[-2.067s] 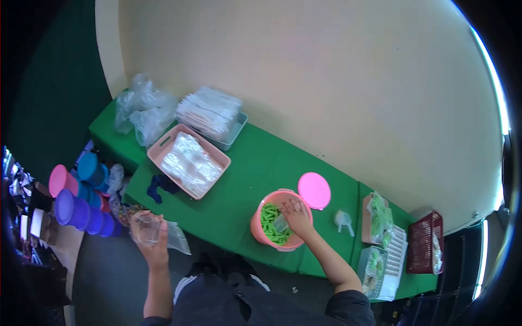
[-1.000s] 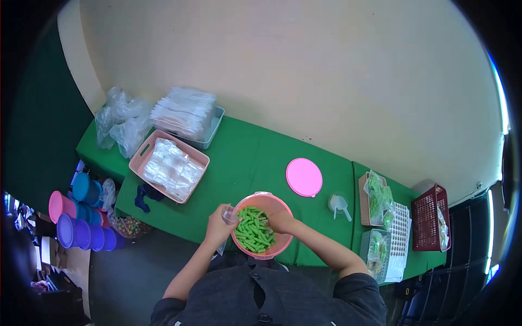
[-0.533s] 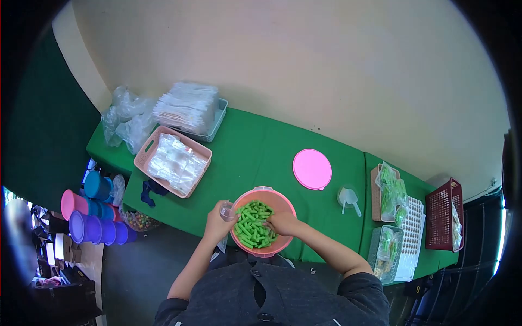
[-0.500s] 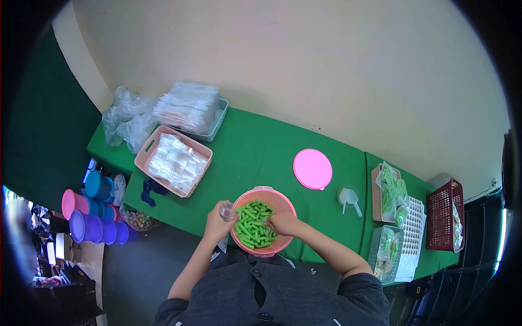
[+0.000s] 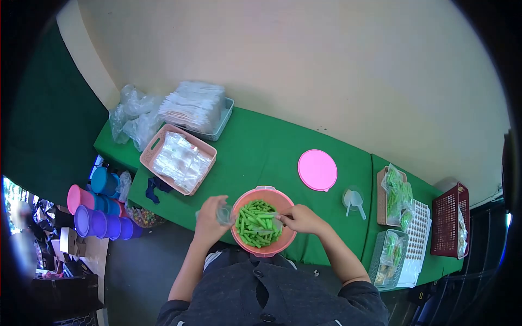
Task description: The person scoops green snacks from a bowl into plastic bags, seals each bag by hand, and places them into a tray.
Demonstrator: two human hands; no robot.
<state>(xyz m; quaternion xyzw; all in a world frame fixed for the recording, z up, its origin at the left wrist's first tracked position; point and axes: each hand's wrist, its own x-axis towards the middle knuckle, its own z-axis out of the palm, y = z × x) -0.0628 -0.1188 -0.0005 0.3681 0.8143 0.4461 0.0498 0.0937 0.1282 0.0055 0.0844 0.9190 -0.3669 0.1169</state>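
Note:
A round pink tub [image 5: 282, 200] full of short green sticks [image 5: 255, 225] sits in front of me at the table's near edge. At its left rim my left hand [image 5: 209, 221] is closed around a small clear plastic cup [image 5: 224, 215]. My right hand [image 5: 302, 219] reaches in over the right rim, its fingers pinched on a translucent piece of plastic [image 5: 269, 215] above the green sticks. I cannot tell exactly what that piece is. A round pink lid [image 5: 317, 170] lies flat on the green cloth beyond the tub.
Baskets of clear bags [image 5: 182, 160] and stacked white packets [image 5: 193, 106] stand at left. To the right are a white scoop in a clear cup [image 5: 353, 199], baskets with green bagged packs [image 5: 397, 190], a dotted white sheet [image 5: 417, 233] and a maroon basket [image 5: 449, 220].
My right hand has drawn back from among the green sticks toward the right rim, now with translucent plastic at its fingertips. My left hand has shifted slightly left with the cup.

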